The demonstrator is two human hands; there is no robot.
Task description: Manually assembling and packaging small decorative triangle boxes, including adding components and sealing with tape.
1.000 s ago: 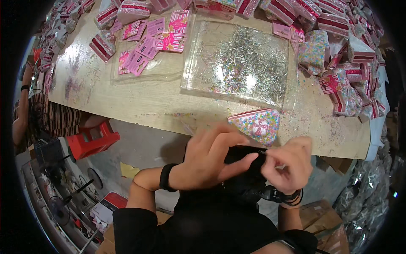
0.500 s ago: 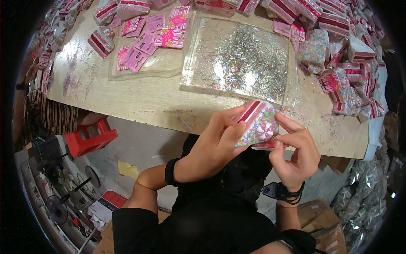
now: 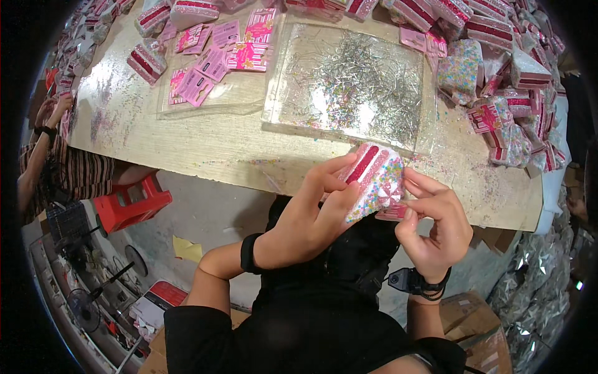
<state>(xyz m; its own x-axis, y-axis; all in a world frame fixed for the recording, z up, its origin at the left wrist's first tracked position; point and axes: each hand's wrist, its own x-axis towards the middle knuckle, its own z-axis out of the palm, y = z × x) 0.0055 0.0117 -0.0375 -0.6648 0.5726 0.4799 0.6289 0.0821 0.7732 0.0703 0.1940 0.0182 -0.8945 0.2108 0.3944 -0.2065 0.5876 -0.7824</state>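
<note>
My left hand [image 3: 308, 209] is closed round a toy cake slice [image 3: 377, 181] with pink and red layers and a sprinkle-covered face, held tilted just off the table's near edge. A pink and white swirl sits on that face. Beneath the slice a pink card [image 3: 392, 213] partly shows. At the slice's right side, my right hand [image 3: 439, 227] pinches thumb and forefinger together beside the swirl; what lies between them is too small to make out. Its other fingers are bent close to the slice's edge. Beyond both hands lies a see-through tray [image 3: 293, 121] of thin metal pins [image 3: 367, 81].
Pink cards [image 3: 212, 62] lie on a plastic sheet at the back left. More cake slices [image 3: 492, 31] are heaped at the back right. Loose glitter dots the wooden table [image 3: 205, 143]. A red stool [image 3: 134, 202] and a co-worker's arm [image 3: 40, 146] are at far left.
The slice has tipped slightly in my left hand, and more of the pink card shows beneath it. My right hand keeps its pinch. A co-worker's arm has appeared at far left.
</note>
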